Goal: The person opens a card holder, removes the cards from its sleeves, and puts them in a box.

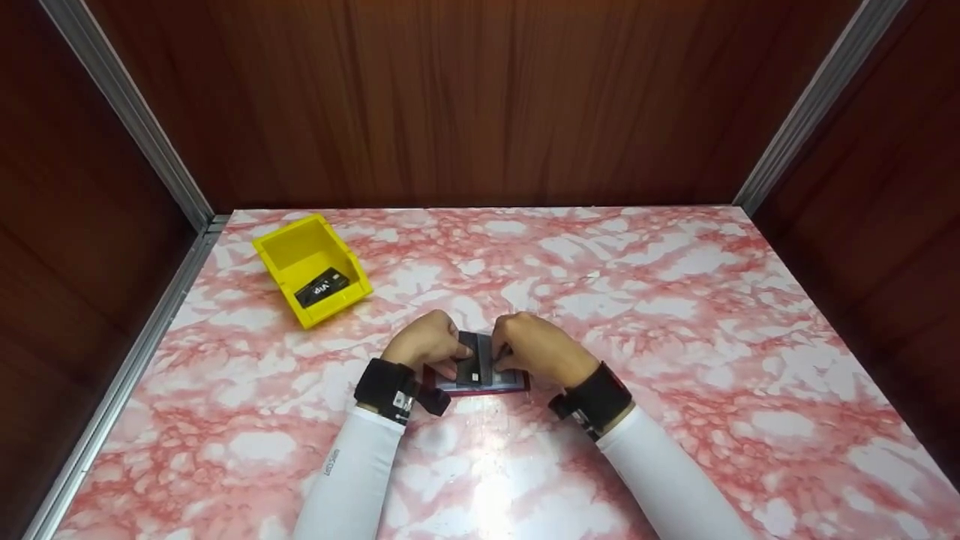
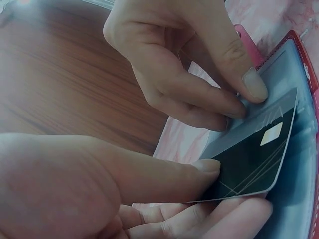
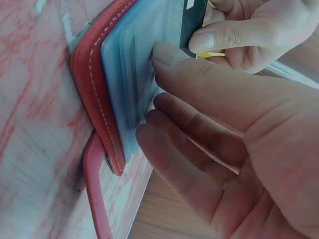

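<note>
My left hand (image 1: 429, 343) pinches a black card (image 2: 246, 167) with a gold chip between thumb and fingers. Part of the card lies under a clear plastic sleeve (image 2: 286, 74) of a red card holder (image 3: 85, 74) with white stitching, which lies open on the table. From the other side, my right hand (image 1: 541, 351) pinches the edge of the clear sleeves (image 3: 119, 94), its thumb on the upper face and its fingers behind. In the head view the hands hide both ends of the holder.
A yellow bin (image 1: 300, 247) stands at the back left with black cards (image 1: 322, 286) inside, one lettered "Vip". The holder's pink strap (image 3: 94, 184) lies beside it. Wood panels (image 1: 480, 105) rise behind and at both sides of the pink marbled table (image 1: 675, 360).
</note>
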